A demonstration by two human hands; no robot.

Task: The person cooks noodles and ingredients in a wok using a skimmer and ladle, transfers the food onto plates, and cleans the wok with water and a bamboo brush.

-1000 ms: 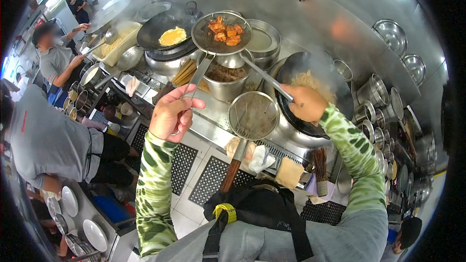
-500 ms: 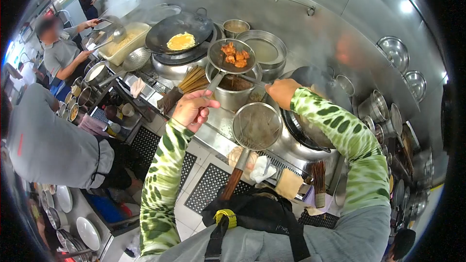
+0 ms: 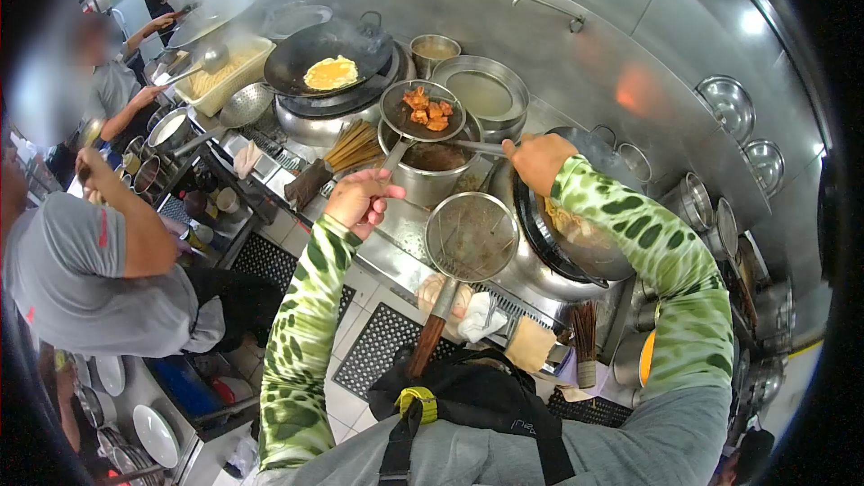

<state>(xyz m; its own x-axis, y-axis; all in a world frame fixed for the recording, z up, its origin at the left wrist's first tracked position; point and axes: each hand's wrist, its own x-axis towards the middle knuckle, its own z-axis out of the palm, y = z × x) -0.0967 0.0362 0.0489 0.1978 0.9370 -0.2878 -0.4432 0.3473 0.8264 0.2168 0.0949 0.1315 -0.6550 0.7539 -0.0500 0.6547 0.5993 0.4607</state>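
Observation:
My left hand (image 3: 358,202) is closed round the handle of a small strainer (image 3: 396,108), which holds orange-red fried pieces (image 3: 427,111). The strainer is over a steel pot (image 3: 429,182) with dark brown contents. My right hand (image 3: 540,162) grips a metal ladle handle (image 3: 481,147) that reaches left to the pot; the ladle's bowl is hidden by the strainer. Below my right forearm, noodles (image 3: 565,221) lie in a steaming wok (image 3: 531,229). A wooden-handled mesh strainer (image 3: 472,238) rests between my arms.
At the back left a wok (image 3: 288,67) holds a yellow egg (image 3: 331,73), beside a tub of noodles (image 3: 236,72). Two co-workers (image 3: 99,279) (image 3: 117,90) stand at the left. Steel bowls (image 3: 725,108) hang on the right wall. A bamboo brush (image 3: 585,351) stands near the front edge.
The small strainer and ladle have come lower over the pot, and my right hand has moved left from above the noodle wok. The nearer co-worker has raised an arm.

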